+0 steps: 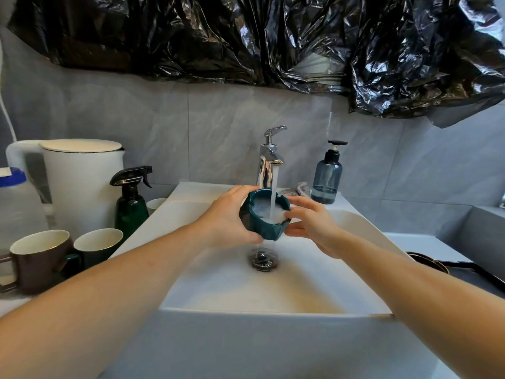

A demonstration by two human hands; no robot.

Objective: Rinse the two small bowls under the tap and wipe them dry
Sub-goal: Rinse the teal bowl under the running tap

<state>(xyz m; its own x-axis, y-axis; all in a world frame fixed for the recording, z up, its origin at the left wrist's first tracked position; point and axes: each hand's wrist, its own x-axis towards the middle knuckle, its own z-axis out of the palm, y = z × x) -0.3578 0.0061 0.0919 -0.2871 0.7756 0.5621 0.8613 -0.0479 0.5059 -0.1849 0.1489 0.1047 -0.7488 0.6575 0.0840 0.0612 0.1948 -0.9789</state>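
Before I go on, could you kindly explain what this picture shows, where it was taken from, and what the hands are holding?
There is no machine here: a camera worn on a person's head looks forward and down at their two bare hands over a white sink. The left hand grips a small dark green bowl under the running tap; water froths inside it. The right hand touches the bowl's other side with relaxed fingers. On the left stand two mugs, a spray bottle and a white kettle. A soap bottle stands right of the tap.

Probably a home washroom: white basin (273, 291), chrome tap (269, 157), soap dispenser (327, 179).
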